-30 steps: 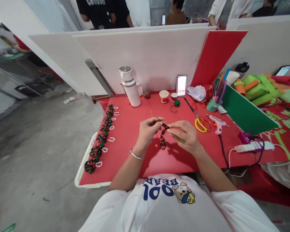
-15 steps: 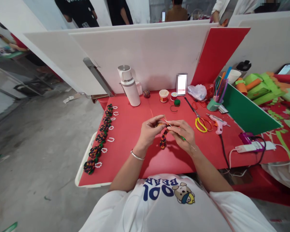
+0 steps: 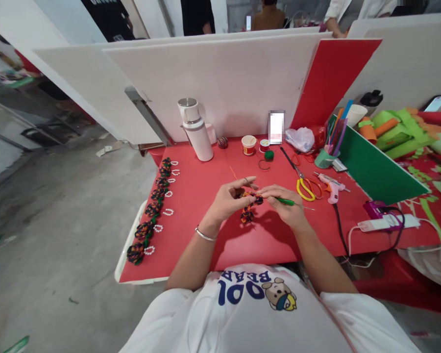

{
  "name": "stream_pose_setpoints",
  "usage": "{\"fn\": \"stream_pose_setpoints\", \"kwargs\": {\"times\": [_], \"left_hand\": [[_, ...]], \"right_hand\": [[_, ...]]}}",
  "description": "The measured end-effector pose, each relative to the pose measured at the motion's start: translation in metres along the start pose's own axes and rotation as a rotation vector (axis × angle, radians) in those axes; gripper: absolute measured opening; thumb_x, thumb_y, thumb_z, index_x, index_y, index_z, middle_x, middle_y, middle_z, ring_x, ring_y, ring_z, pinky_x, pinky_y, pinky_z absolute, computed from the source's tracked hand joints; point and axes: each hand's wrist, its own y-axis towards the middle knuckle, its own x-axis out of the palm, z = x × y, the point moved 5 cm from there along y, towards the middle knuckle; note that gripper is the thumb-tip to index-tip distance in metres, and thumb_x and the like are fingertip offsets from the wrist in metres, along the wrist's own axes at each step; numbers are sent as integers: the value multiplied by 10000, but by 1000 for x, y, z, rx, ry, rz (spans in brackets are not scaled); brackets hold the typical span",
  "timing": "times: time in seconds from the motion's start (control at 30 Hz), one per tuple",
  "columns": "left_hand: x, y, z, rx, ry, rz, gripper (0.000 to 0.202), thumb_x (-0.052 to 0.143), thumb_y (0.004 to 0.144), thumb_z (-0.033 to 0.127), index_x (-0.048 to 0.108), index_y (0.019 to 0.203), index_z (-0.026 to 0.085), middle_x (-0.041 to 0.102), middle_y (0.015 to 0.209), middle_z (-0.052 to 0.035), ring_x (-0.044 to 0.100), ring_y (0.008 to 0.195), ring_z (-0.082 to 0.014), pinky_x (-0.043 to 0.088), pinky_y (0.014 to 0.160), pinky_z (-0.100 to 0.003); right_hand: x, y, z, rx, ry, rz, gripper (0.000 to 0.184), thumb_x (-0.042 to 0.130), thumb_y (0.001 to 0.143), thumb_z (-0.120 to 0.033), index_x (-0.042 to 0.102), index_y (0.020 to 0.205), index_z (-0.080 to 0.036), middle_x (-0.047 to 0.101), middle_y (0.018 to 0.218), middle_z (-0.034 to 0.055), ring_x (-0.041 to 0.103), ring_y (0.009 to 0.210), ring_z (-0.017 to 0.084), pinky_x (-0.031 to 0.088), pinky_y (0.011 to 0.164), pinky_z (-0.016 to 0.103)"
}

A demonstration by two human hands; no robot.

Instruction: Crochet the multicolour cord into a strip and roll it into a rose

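Above the red table [image 3: 206, 235] my left hand [image 3: 230, 198] pinches the top of a multicoloured yarn piece [image 3: 249, 208] in red, green and black, which hangs down below my fingers. A thin yarn strand runs from it toward the far side. My right hand [image 3: 284, 206] is closed on a green-handled crochet hook [image 3: 292, 202] whose metal end points right. Both hands meet at the yarn piece.
Several finished yarn flowers with bead loops [image 3: 152, 208] line the table's left edge. A white flask [image 3: 194, 130], small cups [image 3: 249, 145], yellow scissors [image 3: 305, 189], a pink glue gun [image 3: 330, 189], a pen cup [image 3: 325, 157] and a power strip [image 3: 385, 223] stand behind and right. White partitions [image 3: 220, 83] enclose the back; people stand beyond.
The crochet hook has swung from pointing toward me to lying level, pointing right. The hanging yarn piece has bunched up shorter. Both hands stayed in place.
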Motion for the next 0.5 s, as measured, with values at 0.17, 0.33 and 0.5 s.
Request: {"fn": "stream_pose_setpoints", "kwargs": {"times": [0.17, 0.33, 0.5], "left_hand": [[-6, 3, -5, 23, 11, 93, 578, 887, 683, 297, 757, 1204, 83, 736, 741, -48, 627, 660, -122, 497, 654, -249], [-3, 2, -8, 28, -23, 290, 665, 901, 648, 289, 726, 1263, 105, 710, 686, -3, 587, 596, -87, 469, 607, -220], [7, 2, -14, -50, -260, 280, 752, 950, 573, 332, 723, 1259, 123, 721, 689, -11, 572, 551, -77, 440, 542, -205]], "right_hand": [[2, 1, -3, -38, -60, -40, 143, 658, 961, -246, 786, 1008, -290, 803, 1008, 37, 751, 965, 190, 613, 894, 382], [11, -3, -9, -243, -425, 50, 179, 663, 950, -227, 765, 1081, -296, 790, 1077, 64, 723, 997, 199, 596, 895, 392], [24, -15, -5, -343, -552, 222, 269, 655, 949, -214, 728, 1191, -306, 751, 1214, 95, 695, 1080, 231, 592, 906, 423]]}}
